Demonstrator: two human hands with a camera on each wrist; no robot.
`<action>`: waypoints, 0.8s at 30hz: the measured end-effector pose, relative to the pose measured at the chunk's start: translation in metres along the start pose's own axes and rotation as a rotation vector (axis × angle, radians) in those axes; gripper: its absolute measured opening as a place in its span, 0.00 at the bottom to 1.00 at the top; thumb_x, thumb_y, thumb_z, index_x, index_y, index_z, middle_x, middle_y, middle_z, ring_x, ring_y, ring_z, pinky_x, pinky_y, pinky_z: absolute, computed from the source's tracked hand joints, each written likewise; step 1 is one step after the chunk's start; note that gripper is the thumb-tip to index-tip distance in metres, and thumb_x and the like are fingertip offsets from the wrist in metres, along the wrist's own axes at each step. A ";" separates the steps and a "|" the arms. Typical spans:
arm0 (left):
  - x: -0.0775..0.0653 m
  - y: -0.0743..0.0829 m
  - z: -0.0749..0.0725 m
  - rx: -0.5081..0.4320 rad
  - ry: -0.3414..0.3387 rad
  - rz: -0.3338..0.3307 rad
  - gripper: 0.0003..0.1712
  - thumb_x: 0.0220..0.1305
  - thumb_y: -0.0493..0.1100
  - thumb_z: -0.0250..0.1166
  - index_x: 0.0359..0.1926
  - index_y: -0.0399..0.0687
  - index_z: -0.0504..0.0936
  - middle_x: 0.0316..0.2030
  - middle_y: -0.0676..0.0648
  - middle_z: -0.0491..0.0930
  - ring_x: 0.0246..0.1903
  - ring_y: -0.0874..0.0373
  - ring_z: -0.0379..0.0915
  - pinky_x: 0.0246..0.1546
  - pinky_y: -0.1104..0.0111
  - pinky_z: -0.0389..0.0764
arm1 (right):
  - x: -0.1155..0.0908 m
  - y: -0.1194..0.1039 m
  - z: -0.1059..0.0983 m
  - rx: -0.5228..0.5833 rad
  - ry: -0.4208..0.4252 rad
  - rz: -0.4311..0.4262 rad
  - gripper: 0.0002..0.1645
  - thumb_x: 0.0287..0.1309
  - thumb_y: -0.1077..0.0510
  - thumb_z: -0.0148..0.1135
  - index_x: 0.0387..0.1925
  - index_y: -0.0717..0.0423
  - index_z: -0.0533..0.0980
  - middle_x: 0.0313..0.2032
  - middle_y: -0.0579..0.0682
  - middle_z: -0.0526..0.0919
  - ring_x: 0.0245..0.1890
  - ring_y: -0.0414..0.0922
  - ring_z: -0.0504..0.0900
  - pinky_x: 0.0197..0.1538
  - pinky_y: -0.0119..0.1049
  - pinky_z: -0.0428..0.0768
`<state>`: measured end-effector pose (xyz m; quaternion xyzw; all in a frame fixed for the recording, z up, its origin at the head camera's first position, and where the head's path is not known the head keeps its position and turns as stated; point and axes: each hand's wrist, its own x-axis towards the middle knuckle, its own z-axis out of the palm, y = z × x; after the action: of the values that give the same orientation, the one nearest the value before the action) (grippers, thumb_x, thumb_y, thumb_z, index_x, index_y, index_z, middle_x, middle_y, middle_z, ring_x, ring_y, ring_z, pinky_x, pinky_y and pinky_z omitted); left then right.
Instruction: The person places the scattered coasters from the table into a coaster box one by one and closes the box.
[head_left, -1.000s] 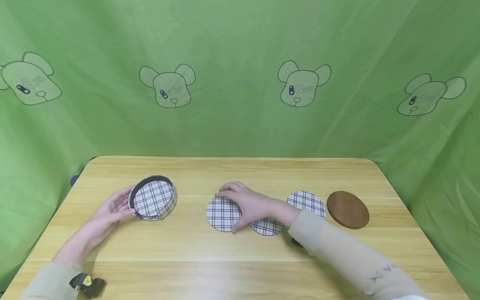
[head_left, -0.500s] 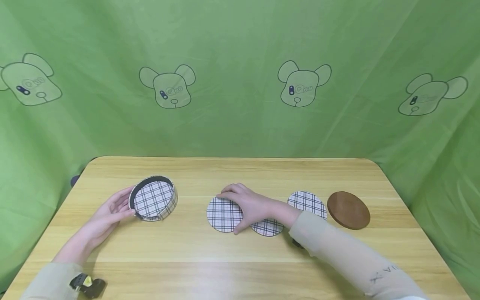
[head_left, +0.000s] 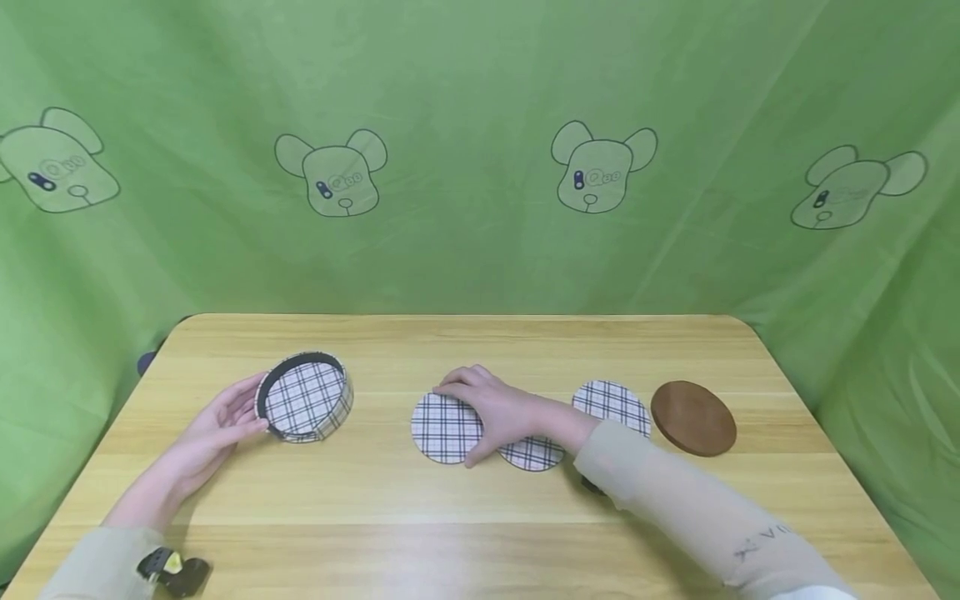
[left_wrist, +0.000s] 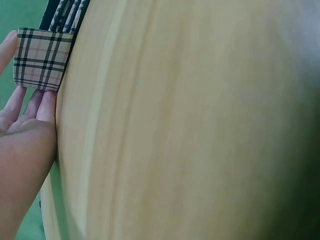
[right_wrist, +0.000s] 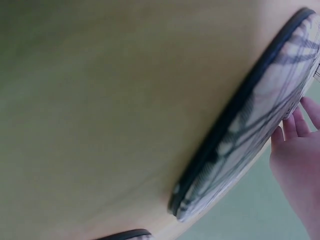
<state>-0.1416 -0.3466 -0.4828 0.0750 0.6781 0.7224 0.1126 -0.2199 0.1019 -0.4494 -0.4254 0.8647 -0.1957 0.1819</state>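
My left hand (head_left: 213,433) holds a round plaid coaster holder (head_left: 303,398) by its left side, thumb in front and fingers behind. Its inner wall is black, and the open top faces up. In the left wrist view, fingertips lie along the outer wall of the holder (left_wrist: 42,57). Spread over a plaid coaster (head_left: 442,429), my right hand (head_left: 504,414) grips it with thumb at the near edge and fingers at the far edge. That coaster lies flat, its right part hidden by the hand. A second plaid coaster (head_left: 534,454) shows partly below my right wrist.
Farther right lie a third plaid coaster (head_left: 609,404), partly covered by my sleeve, and a brown round disc (head_left: 693,418). All rest on a wooden table (head_left: 375,517), with a green printed curtain (head_left: 465,258) behind and at both sides.
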 end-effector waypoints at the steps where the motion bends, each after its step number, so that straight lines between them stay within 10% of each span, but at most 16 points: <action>1: 0.000 0.000 0.000 0.000 0.001 0.001 0.43 0.71 0.25 0.60 0.82 0.45 0.56 0.64 0.72 0.69 0.63 0.80 0.71 0.63 0.88 0.73 | 0.000 0.000 0.000 0.004 0.000 0.001 0.68 0.41 0.43 0.87 0.81 0.54 0.62 0.76 0.53 0.63 0.74 0.51 0.62 0.79 0.54 0.71; 24: 0.000 -0.002 0.000 0.011 0.001 0.005 0.41 0.71 0.25 0.60 0.80 0.50 0.61 0.64 0.72 0.70 0.62 0.81 0.70 0.61 0.90 0.72 | 0.003 -0.002 -0.001 -0.022 -0.002 -0.016 0.67 0.39 0.44 0.87 0.79 0.57 0.63 0.74 0.54 0.64 0.72 0.50 0.64 0.78 0.49 0.74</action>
<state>-0.1416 -0.3469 -0.4844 0.0768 0.6820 0.7189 0.1101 -0.2210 0.0993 -0.4479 -0.4344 0.8632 -0.1872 0.1768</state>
